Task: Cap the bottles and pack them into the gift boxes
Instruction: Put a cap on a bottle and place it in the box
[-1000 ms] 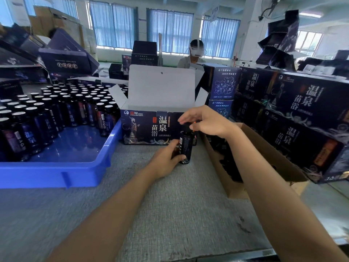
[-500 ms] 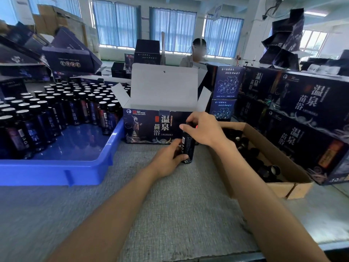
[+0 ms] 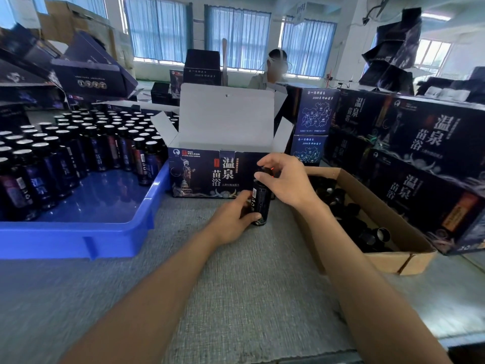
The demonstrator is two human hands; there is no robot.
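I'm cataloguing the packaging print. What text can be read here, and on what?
"PICC": top left of the open gift box front.
"温泉 苗浴": large, on that same front.
"温泉 苗浴": on the closed gift boxes stacked at right.
On the held bottle, tray bottles and map-printed box ends, the print is too small or blurred to read.

head: worn, wide-angle | faces forward and down over table (image 3: 249, 298) | close on bottle (image 3: 262, 200); sole view
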